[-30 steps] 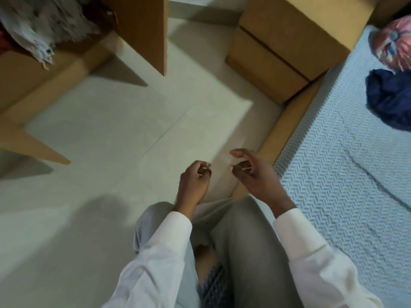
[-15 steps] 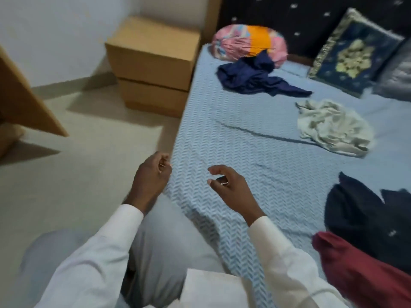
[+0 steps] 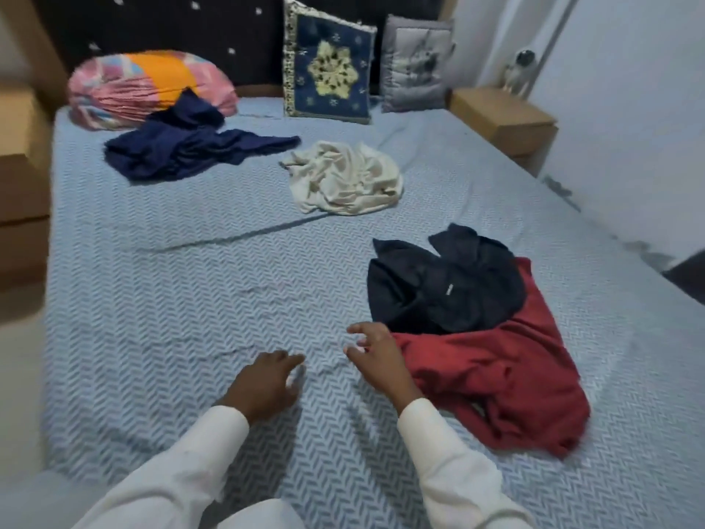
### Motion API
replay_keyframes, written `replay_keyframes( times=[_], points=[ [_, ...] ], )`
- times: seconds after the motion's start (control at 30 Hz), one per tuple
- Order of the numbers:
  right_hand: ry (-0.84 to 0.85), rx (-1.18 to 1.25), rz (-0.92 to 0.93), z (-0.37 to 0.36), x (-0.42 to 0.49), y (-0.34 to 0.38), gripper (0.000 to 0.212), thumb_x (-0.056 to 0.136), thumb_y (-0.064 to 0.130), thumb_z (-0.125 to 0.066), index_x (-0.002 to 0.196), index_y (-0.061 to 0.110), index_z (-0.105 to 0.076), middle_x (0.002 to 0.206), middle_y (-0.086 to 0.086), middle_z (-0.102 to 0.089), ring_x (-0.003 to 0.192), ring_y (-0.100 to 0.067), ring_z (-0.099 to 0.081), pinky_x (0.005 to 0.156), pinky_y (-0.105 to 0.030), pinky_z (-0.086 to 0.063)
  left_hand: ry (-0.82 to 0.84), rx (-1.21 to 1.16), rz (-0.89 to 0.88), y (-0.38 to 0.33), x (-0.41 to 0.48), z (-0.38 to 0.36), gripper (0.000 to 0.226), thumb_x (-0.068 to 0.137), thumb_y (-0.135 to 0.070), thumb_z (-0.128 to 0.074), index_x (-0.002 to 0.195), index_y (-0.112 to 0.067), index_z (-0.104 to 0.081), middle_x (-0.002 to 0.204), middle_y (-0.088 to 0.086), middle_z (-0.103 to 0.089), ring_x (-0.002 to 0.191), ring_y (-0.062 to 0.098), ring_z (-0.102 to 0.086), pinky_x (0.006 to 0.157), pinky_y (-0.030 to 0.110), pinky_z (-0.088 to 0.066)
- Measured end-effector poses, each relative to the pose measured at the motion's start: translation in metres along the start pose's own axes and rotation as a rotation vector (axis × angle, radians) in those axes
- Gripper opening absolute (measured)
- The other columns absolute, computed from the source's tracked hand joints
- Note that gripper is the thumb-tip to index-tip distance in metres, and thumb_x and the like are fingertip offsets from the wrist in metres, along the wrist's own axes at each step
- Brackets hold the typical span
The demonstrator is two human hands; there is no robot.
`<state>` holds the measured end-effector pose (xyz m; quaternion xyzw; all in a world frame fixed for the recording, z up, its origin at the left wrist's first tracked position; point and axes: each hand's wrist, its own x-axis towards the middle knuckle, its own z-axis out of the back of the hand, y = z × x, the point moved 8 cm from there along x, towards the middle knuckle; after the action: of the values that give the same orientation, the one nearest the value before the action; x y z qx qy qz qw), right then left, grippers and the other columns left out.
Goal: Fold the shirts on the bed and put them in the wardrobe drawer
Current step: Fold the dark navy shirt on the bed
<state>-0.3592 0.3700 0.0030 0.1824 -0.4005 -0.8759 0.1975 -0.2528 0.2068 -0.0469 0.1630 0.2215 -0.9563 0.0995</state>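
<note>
Both hands hold nothing; the fingers are loose and a little bent. The left hand [image 3: 263, 387] is low in the middle, over the bed [image 3: 190, 299]. The right hand [image 3: 375, 357] is just beside the red shirt [image 3: 496, 379]. A black shirt [image 3: 438, 284] lies partly on top of it. Higher up lie a cream shirt [image 3: 343, 181] and a blue shirt [image 3: 183, 147].

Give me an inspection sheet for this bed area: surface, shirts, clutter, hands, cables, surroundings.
Surface: blue patterned bed sheet, lightly creased.
Job's things: four crumpled, unfolded shirts. The red shirt is nearest, the black shirt lies partly on it, the cream shirt is mid-bed, and the navy shirt is against the striped pillow.
Clutter: striped pillow, blue cushion, grey cushion.
Hands: left hand and right hand over the sheet, holding nothing; the right is beside the red shirt.
Cables: nothing seen.
Surroundings: left bedside unit, right bedside unit, wall.
</note>
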Motion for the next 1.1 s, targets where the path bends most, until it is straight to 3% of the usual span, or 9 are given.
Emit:
replay_keyframes(
  times=[0.1, 0.23, 0.4, 0.53, 0.63, 0.83, 0.9, 1.0, 1.1],
  points=[
    [-0.237, -0.052, -0.058, 0.043, 0.012, -0.025, 0.032, 0.079, 0.008, -0.067, 0.11, 0.016, -0.066, 0.115, -0.002, -0.049, 0.103, -0.018, -0.055, 0.1, -0.038, -0.046, -0.014, 0.155, 0.023, 0.001, 0.0, -0.005, 0.04, 0.089, -0.042, -0.052, 0.128, -0.036, -0.048, 0.138, -0.004, -0.04, 0.125, 0.024, -0.038, 0.09, 0.037, -0.045],
    [-0.348, -0.259, -0.215, 0.082, 0.027, -0.048, 0.044, 0.079, 0.023, -0.07, 0.121, 0.019, -0.061, 0.126, -0.009, -0.048, 0.117, -0.03, -0.046, 0.105, -0.03, -0.031, -0.039, 0.154, 0.051, 0.007, -0.003, -0.005, 0.051, 0.089, -0.041, -0.054, 0.139, -0.043, -0.04, 0.149, -0.009, -0.032, 0.134, 0.02, -0.032, 0.092, 0.035, -0.048],
    [-0.208, -0.306, -0.334, 0.086, 0.052, -0.075, 0.06, 0.081, 0.031, -0.07, 0.138, 0.029, -0.052, 0.141, -0.014, -0.042, 0.132, -0.034, -0.038, 0.111, -0.032, -0.026, -0.076, 0.084, 0.069, 0.013, -0.009, -0.006, 0.053, 0.09, -0.042, -0.055, 0.14, -0.044, -0.038, 0.152, -0.01, -0.029, 0.138, 0.016, -0.027, 0.093, 0.036, -0.047],
    [-0.093, -0.298, -0.352, 0.065, 0.063, -0.068, 0.051, 0.084, 0.027, -0.068, 0.132, 0.011, -0.058, 0.133, -0.016, -0.059, 0.125, -0.036, -0.05, 0.107, -0.033, -0.036, -0.105, 0.065, 0.088, 0.017, -0.014, -0.008, 0.053, 0.091, -0.044, -0.053, 0.141, -0.043, -0.036, 0.152, -0.009, -0.029, 0.139, 0.015, -0.026, 0.095, 0.036, -0.046],
    [-0.088, -0.265, -0.257, 0.048, 0.061, -0.034, 0.051, 0.083, 0.021, -0.066, 0.132, 0.01, -0.059, 0.134, -0.011, -0.06, 0.125, -0.03, -0.053, 0.103, -0.032, -0.04, -0.142, 0.032, 0.091, 0.024, -0.018, -0.007, 0.054, 0.092, -0.044, -0.052, 0.143, -0.039, -0.037, 0.151, -0.007, -0.031, 0.139, 0.015, -0.029, 0.097, 0.034, -0.045],
    [0.186, -0.205, 0.103, -0.031, 0.052, 0.09, 0.061, 0.083, 0.02, -0.068, 0.141, 0.024, -0.051, 0.146, 0.001, -0.049, 0.133, -0.02, -0.046, 0.109, -0.037, -0.038, -0.125, -0.288, 0.126, 0.042, -0.022, 0.0, 0.065, 0.09, -0.045, -0.062, 0.146, -0.021, -0.04, 0.148, 0.0, -0.041, 0.131, 0.017, -0.045, 0.102, 0.03, -0.04],
    [0.275, -0.055, 0.224, -0.052, 0.043, 0.14, 0.059, 0.085, 0.015, -0.069, 0.141, 0.026, -0.052, 0.146, 0.005, -0.048, 0.13, -0.011, -0.047, 0.098, -0.022, -0.042, -0.069, -0.598, 0.201, 0.047, -0.029, 0.0, 0.088, 0.079, -0.059, -0.07, 0.149, -0.02, -0.034, 0.15, 0.0, -0.041, 0.134, 0.017, -0.044, 0.105, 0.029, -0.038],
    [0.385, 0.192, 0.417, -0.074, 0.019, 0.222, 0.058, 0.087, 0.016, -0.072, 0.138, 0.034, -0.053, 0.14, 0.012, -0.051, 0.123, -0.004, -0.05, 0.099, -0.026, -0.048, -0.139, -0.983, 0.223, 0.06, -0.04, 0.013, 0.136, 0.041, -0.078, -0.08, 0.153, -0.026, -0.021, 0.151, -0.007, -0.034, 0.137, 0.014, -0.037, 0.109, 0.031, -0.036],
    [0.437, 0.376, 0.558, -0.085, -0.005, 0.285, 0.061, 0.085, 0.02, -0.076, 0.139, 0.035, -0.051, 0.138, 0.01, -0.053, 0.128, -0.014, -0.052, 0.103, -0.044, -0.049, -0.299, -1.058, 0.233, 0.079, -0.057, 0.035, 0.102, 0.064, -0.053, -0.086, 0.143, -0.038, -0.022, 0.138, -0.026, -0.029, 0.13, 0.0, -0.032, 0.106, 0.022, -0.03]
  ],
)
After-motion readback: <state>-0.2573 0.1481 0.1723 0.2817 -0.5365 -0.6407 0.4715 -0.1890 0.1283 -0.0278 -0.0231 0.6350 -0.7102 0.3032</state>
